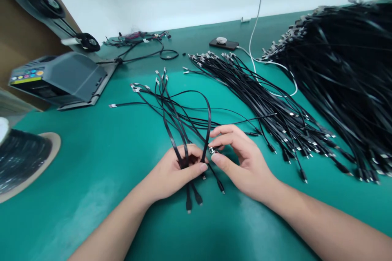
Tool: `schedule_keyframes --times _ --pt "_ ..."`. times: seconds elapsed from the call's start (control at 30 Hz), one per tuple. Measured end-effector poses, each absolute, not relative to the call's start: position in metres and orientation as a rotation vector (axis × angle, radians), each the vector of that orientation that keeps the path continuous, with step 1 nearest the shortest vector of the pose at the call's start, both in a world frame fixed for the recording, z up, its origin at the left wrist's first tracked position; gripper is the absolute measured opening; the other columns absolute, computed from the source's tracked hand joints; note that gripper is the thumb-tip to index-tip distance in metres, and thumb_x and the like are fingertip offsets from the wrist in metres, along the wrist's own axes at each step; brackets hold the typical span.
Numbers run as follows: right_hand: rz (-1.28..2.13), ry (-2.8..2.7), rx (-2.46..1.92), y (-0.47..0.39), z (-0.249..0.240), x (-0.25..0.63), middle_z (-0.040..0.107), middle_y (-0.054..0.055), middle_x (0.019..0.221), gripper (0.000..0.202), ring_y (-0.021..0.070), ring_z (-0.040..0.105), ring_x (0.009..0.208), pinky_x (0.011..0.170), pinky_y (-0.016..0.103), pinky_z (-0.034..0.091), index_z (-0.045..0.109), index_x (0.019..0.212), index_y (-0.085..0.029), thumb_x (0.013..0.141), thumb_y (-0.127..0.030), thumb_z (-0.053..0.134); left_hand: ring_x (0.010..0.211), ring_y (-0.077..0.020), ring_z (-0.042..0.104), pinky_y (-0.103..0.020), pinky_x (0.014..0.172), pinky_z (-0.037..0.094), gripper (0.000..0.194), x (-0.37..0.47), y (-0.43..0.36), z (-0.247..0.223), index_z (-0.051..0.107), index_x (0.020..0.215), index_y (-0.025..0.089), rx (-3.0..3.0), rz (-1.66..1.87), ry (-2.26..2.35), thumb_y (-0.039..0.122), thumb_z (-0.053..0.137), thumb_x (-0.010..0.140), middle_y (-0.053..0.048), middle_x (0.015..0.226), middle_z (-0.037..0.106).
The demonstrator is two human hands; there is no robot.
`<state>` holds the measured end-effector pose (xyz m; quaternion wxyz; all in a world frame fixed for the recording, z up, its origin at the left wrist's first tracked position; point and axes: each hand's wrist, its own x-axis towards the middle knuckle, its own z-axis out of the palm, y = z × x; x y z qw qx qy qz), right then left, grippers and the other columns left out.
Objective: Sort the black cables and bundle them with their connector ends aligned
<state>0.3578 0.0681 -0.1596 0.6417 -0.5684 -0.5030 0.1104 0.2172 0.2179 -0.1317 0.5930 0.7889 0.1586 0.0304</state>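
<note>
Apparently, you were at the step of handling one end beside a small held group. Your left hand [179, 171] had its grip pressed together, thumb against fingers, around a few flat black cables [185, 151], one of them rising in a tall, rounded loop [210, 120]. Below that hand, small black plugs with metal tips [189, 204] pointed toward you, while the far ends fanned out on the smooth green tabletop [92, 142] to white-and-silver connectors [135, 88]. Your right hand [245, 163] stood just beside it, its grip pinching a shiny silver metal connector [212, 150] between thumb and fingertips, close to the foot of the loop; whether the two touched, you could not tell. To the right of the loose ends lay a long bundle of thin black cables [245, 89], and beyond that a large, dense heap of black cables [346, 49]. A grey machine with coloured buttons [70, 75] sat to the left, well apart from your hands. As a judgement, the next move called for a steady left grip, so that the gathered strands did not slip, and a light right one, guiding the connector without snagging the loop.
</note>
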Motion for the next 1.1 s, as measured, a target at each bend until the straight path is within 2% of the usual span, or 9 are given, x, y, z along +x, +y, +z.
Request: schedule_keyframes --times 0.17,0.57,0.83,1.1 --pt "0.121 -1.321 -1.382 0.065 -0.163 0.356 0.065 0.004 0.095 0.015 0.0172 0.064 0.089 0.078 0.032 0.056 0.066 0.103 -0.022 0.093 -0.012 0.062 0.069 -0.0136 0.055 -0.025 0.064 0.045 0.035 0.216 0.221 -0.135 0.065 0.086 0.017 1.722 0.1 0.387 0.049 0.078 0.083 0.001 0.073 0.06" --pt "-0.052 -1.417 -1.503 0.063 -0.17 0.355 0.066 0.005 0.099 0.015 0.0193 0.065 0.091 0.079 0.037 0.055 0.065 0.107 -0.024 0.094 -0.015 0.062 0.064 -0.0108 0.054 -0.023 0.059 0.044 0.041 0.217 0.218 -0.136 0.057 0.085 0.019 1.605 0.118 0.41 0.051 0.082 0.079 0.003 0.072 0.059" --pt "-0.164 -1.504 -1.55 0.061 -0.171 0.357 0.062 0.003 0.085 0.01 0.0176 0.062 0.079 0.068 0.035 0.051 0.067 0.106 -0.022 0.097 -0.019 0.063 0.063 -0.0106 0.056 -0.023 0.06 0.045 0.044 0.217 0.217 -0.137 0.056 0.086 0.019 1.529 0.092 0.398 0.051 0.084 0.077 0.003 0.07 0.06" --pt "-0.187 -1.534 -1.55 0.059 -0.17 0.359 0.065 0.003 0.085 0.012 0.0162 0.063 0.076 0.066 0.032 0.052 0.068 0.106 -0.022 0.097 -0.016 0.063 0.063 -0.0097 0.054 -0.023 0.061 0.045 0.04 0.217 0.218 -0.138 0.056 0.086 0.018 1.522 0.084 0.366 0.046 0.084 0.079 0.003 0.071 0.06"
